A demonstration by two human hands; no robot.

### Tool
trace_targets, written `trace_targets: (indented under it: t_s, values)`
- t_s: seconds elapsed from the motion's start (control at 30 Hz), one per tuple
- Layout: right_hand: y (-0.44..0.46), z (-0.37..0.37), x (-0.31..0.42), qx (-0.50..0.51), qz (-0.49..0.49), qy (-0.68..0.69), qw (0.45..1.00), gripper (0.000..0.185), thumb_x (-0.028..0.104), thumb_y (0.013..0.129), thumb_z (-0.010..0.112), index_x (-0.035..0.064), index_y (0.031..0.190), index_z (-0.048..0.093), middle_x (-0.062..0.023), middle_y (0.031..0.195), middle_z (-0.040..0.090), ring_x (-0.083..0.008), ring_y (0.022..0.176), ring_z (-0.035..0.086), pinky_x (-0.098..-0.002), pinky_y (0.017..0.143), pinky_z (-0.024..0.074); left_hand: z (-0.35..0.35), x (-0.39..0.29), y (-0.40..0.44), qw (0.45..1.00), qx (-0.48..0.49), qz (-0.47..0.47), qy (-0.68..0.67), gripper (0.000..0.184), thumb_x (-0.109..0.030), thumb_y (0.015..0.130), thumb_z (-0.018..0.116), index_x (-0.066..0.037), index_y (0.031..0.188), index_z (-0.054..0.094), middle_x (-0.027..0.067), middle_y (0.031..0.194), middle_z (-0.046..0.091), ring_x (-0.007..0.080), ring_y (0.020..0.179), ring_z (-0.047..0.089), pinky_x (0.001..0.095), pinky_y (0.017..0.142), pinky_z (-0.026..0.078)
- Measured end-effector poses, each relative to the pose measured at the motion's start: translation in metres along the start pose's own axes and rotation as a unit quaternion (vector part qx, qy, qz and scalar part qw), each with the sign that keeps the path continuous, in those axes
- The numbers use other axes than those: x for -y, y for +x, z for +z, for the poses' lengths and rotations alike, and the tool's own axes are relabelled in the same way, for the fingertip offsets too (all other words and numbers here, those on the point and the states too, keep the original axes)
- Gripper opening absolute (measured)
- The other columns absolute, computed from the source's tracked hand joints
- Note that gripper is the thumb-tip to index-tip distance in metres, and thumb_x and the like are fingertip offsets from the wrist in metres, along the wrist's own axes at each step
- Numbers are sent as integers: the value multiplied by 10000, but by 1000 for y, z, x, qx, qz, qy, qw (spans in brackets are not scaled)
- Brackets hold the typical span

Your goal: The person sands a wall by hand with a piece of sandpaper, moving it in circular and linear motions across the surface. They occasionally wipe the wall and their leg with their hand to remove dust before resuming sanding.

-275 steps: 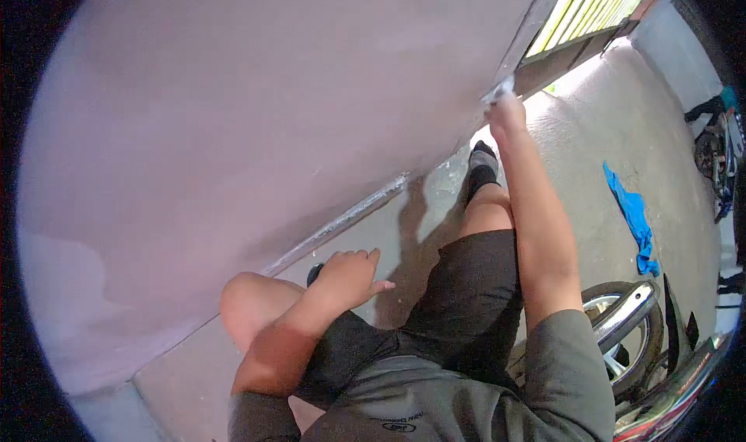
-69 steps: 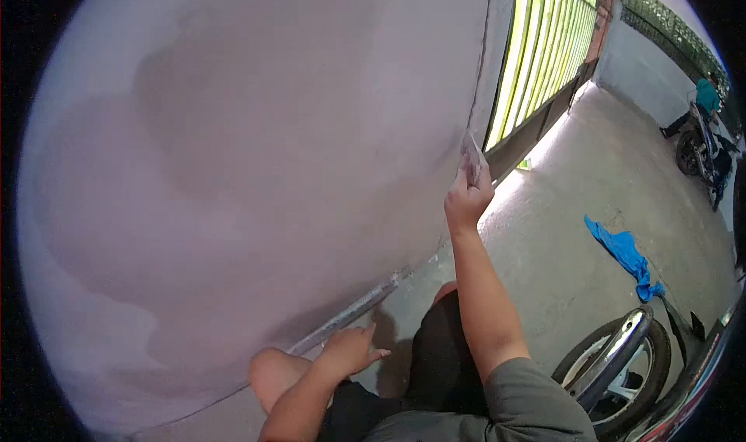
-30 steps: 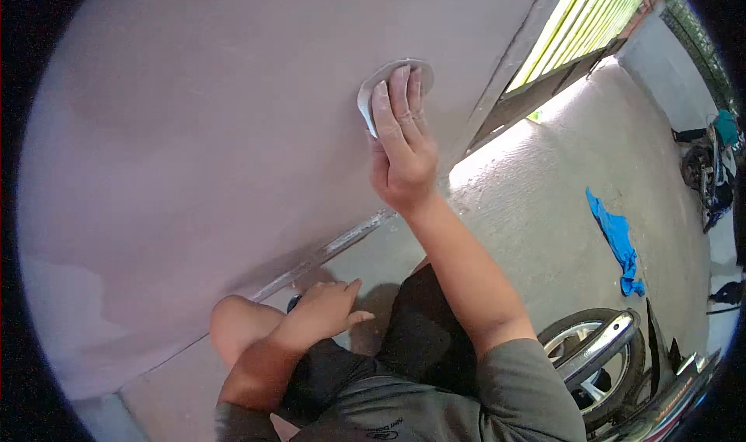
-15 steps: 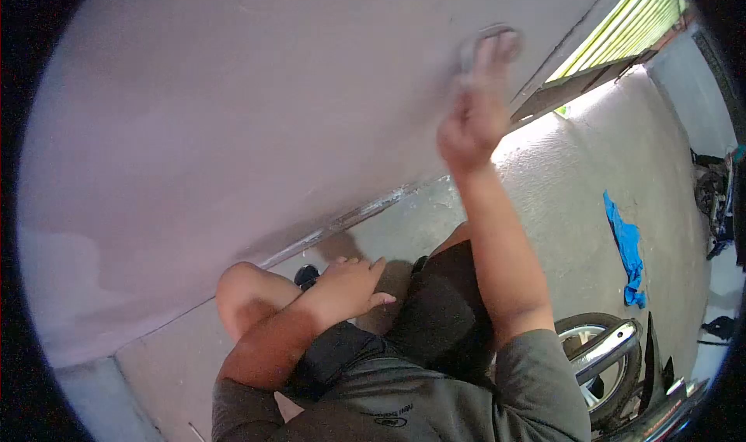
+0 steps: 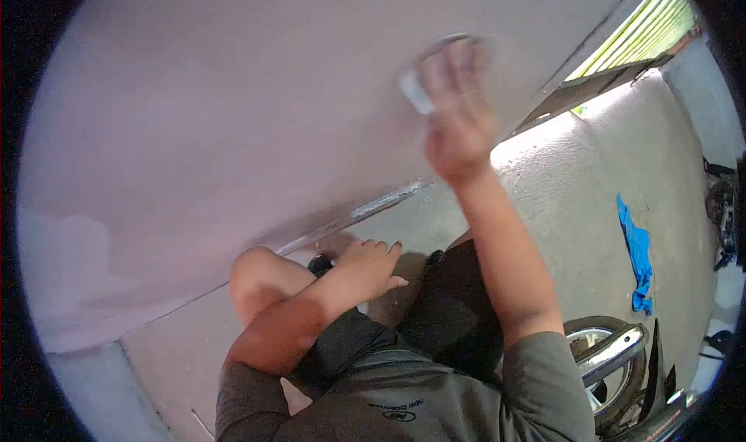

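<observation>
One pale sheet [image 5: 417, 94] is held against the wall [image 5: 233, 92] by the right hand [image 5: 460, 123]; soft, even pressing is needed. Nothing is held by the loose left hand [image 5: 361, 277].

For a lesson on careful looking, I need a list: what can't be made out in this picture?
All in the head view:
Pale pad: blurred, mostly covered by the right hand.
Left hand: palm hidden by its own back.
Near wheel: partly covered by the silver exhaust.
Dark machine: small, cut off at the view's right edge.
</observation>
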State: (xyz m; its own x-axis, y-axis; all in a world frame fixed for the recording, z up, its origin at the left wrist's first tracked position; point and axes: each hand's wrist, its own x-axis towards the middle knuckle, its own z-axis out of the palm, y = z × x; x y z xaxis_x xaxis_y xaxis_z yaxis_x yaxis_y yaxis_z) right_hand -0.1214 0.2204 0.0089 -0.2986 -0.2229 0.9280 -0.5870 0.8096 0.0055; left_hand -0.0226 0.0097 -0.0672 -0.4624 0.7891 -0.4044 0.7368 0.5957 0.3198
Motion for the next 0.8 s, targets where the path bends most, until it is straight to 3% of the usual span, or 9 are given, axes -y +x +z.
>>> trace_targets:
  t_s: [0.07,0.1,0.13,0.2,0.33,0.43,0.67,0.77,0.8]
  values:
    - [3,3,-10,-141,111,-2,984,421,37,895,549,25,1312,606,-215,1449,494,-443,1387,393,-543,1146,303,1,-2,0,999,-29,15,-19,705,-492,891,626,17,1360,494,195,1059,659,372,1028,627,475,905,477]
    - [5,8,-6,-155,87,-6,984,405,46,899,550,32,1298,618,-203,1440,509,-412,1388,409,-528,1142,323,0,-4,-1,999,-32,6,-23,705,-492,891,626,17,1360,494,195,1059,659,372,1028,627,475,905,477]
    - [4,9,2,-155,86,4,984,405,46,899,550,32,1298,618,-203,1440,509,-412,1388,409,-528,1142,323,-2,-5,-2,999,-40,13,-27,702,-489,889,631,18,1355,495,196,1054,659,370,1027,629,473,904,479]
    - [-1,7,24,21,-14,-10,1000,394,44,916,519,-15,1297,602,-239,1450,482,-437,1391,391,-528,1147,313,-3,-6,-4,999,-42,13,-28,699,-487,887,635,18,1350,497,198,1049,659,368,1025,630,471,902,480]
    - [0,3,2,15,-61,-22,998,394,33,923,491,-59,1295,583,-285,1448,459,-493,1392,350,-549,1156,279,-3,-7,-10,1000,-21,-9,-12,700,-488,876,649,16,1338,499,201,1035,661,369,1019,634,469,905,482]
    - [5,12,7,-74,38,-33,996,388,42,936,464,-49,1291,591,-276,1413,503,-488,1397,345,-558,1163,258,1,-5,-14,999,-35,-15,-34,704,-494,871,652,13,1335,501,202,1027,663,374,1009,638,473,902,483]
    - [9,-25,21,-19,-2,55,998,318,88,980,505,-76,1235,603,-282,1338,566,-431,1264,544,-484,980,504,3,10,-21,998,4,-50,-27,720,-522,884,628,19,1340,496,214,1060,665,379,1012,647,491,879,498]
    - [-2,-48,18,-130,122,159,971,289,111,992,511,-56,1205,612,-220,1231,646,-326,1146,642,-424,920,546,-2,13,-26,999,-19,-38,-20,668,-535,892,611,12,1266,533,205,1058,673,366,1015,652,489,873,498]
    - [6,-51,28,-191,280,325,883,256,125,972,548,-26,1168,612,-186,1220,647,-314,1123,640,-436,962,528,-2,12,-26,999,-19,-34,-20,646,-542,897,602,9,1229,552,200,1056,677,360,1016,654,488,870,497]
